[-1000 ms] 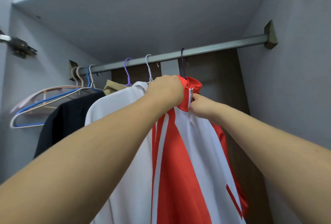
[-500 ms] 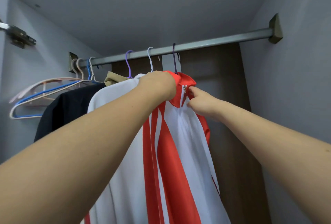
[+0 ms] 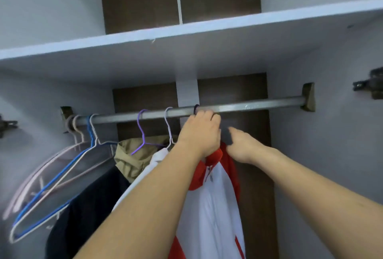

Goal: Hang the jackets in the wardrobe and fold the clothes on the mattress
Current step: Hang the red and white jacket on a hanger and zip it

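A red and white jacket (image 3: 209,213) hangs on a dark hanger whose hook (image 3: 196,108) sits over the grey wardrobe rod (image 3: 259,103). My left hand (image 3: 200,134) is just under the rod, its fingers curled round the hanger's neck above the red collar. My right hand (image 3: 242,148) is beside the collar on the right, with loose fingers that hold nothing. The hanger's shoulders are hidden inside the jacket.
Left of it on the rod hang a white garment (image 3: 159,156), a khaki jacket (image 3: 132,157) on a purple hanger and a dark jacket (image 3: 89,207). Several empty hangers (image 3: 51,182) are at the far left. A white shelf (image 3: 186,30) runs above; a hinge (image 3: 371,85) juts out at right.
My left hand has risen from the collar to the hanger's neck at the rod. My right hand has let go of the zip at the collar. The view has tilted upward.
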